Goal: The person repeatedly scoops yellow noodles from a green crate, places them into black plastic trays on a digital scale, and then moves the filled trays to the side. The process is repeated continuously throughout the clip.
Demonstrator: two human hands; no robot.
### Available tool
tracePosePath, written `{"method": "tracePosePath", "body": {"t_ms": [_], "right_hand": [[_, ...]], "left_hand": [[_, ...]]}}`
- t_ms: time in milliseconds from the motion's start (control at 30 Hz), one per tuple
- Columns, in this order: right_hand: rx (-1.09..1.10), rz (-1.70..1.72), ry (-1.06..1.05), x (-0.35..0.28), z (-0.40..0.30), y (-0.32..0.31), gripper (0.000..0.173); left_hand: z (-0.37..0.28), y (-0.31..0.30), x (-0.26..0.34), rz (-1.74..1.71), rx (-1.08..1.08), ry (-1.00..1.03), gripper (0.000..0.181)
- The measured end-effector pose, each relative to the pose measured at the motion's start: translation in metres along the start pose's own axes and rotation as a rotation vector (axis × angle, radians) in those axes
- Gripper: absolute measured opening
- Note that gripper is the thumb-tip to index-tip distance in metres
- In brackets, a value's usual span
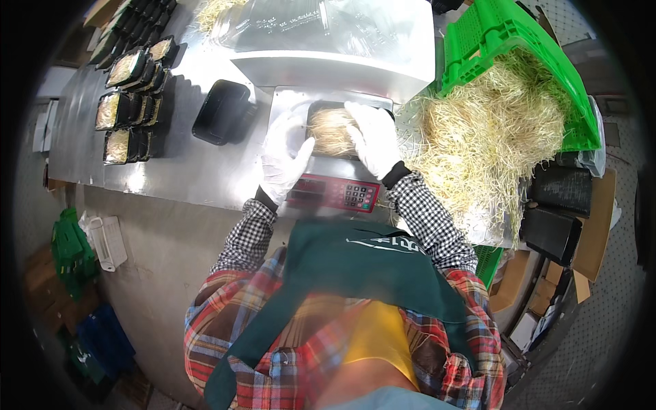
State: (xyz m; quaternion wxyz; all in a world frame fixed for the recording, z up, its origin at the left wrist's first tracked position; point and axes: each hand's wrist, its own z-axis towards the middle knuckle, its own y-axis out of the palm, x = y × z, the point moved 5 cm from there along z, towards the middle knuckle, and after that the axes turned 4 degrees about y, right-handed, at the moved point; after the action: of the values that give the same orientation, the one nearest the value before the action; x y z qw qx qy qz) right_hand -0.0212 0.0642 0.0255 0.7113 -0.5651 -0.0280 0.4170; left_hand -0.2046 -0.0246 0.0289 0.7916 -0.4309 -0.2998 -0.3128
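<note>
Both my hands wear white gloves. In front of me, a black plastic tray (320, 105) filled with thin pale sprout-like strands (330, 134) sits on the metal platform of a digital scale (335, 193) with a red keypad panel. My left hand (283, 156) is at the tray's left side, thumb and fingers apart, with nothing in it. Across the right part of the tray lies my right hand (375, 137), its fingers touching the strands. Whether those fingers grip anything is hidden. Left of the scale, another black tray (221, 113) holds nothing.
A loose heap of strands (482, 133) spills from a tipped green plastic crate (517, 31) on the right. Filled trays (120, 110) are stacked at the left of the steel table (195, 174). Behind the scale stands a metal box (338, 66). Black containers (551, 233) flank the right edge.
</note>
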Motion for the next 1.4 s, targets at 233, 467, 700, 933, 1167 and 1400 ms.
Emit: {"method": "tracePosePath", "body": {"t_ms": [233, 467, 700, 933, 1167, 1400], "right_hand": [[0.263, 0.354, 0.214, 0.067, 0.023, -0.06, 0.032], [0.29, 0.071, 0.297, 0.144, 0.104, -0.073, 0.03], [-0.004, -0.488, 0.279, 0.238, 0.217, 0.03, 0.056], [-0.262, -0.273, 0.466, 0.235, 0.221, 0.039, 0.043], [-0.346, 0.024, 0.535, 0.249, 0.202, 0.012, 0.039], [-0.442, 1.121, 0.902, 0.252, 0.178, -0.001, 0.028]], "left_hand": [[0.007, 0.045, 0.019, -0.061, -0.151, -0.112, 0.065], [0.01, 0.074, 0.014, 0.086, -0.02, -0.123, 0.053], [-0.031, 0.007, 0.002, 0.085, 0.262, -0.196, 0.057], [-0.05, 0.031, 0.002, 0.235, 0.05, -0.2, 0.067], [-0.037, 0.048, 0.018, 0.563, -0.151, -0.13, 0.064], [-0.037, 0.002, -0.001, -0.01, 0.318, -0.298, 0.068]]}}
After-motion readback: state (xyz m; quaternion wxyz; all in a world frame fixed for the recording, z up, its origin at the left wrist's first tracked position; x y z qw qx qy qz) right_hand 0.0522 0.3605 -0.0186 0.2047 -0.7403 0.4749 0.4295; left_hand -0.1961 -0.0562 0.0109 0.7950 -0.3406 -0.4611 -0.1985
